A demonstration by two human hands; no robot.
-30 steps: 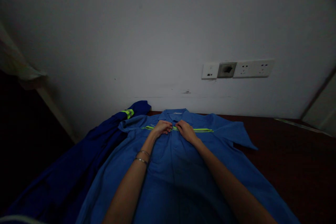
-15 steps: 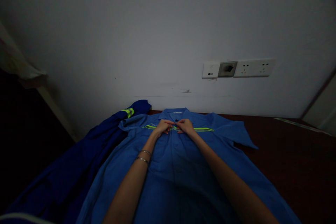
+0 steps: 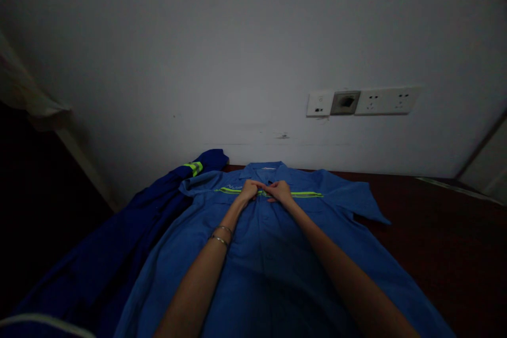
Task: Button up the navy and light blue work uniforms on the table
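Observation:
A blue short-sleeved work shirt (image 3: 241,253) lies spread out face up, its collar toward the wall and a yellow-green stripe across the chest. My left hand (image 3: 250,190) pinches the shirt's front edge at the stripe, just below the collar. Right beside it, my right hand (image 3: 279,191) is closed on the front placket, fingertips meeting those of the left. Whatever small part lies between the fingertips, perhaps a button, is hidden. Two thin bangles (image 3: 219,234) circle my left wrist.
A darker blue garment (image 3: 119,243) with a reflective band lies along the shirt's left side. Dark reddish-brown tabletop (image 3: 428,222) shows at the right. Behind stands a pale wall (image 3: 237,63) with a row of sockets (image 3: 386,101). A pale cord-like strip (image 3: 43,319) crosses the lower left.
My left hand has shifted slightly to the right, and the fingertips of both hands have come together at the placket. The shirt stays in place.

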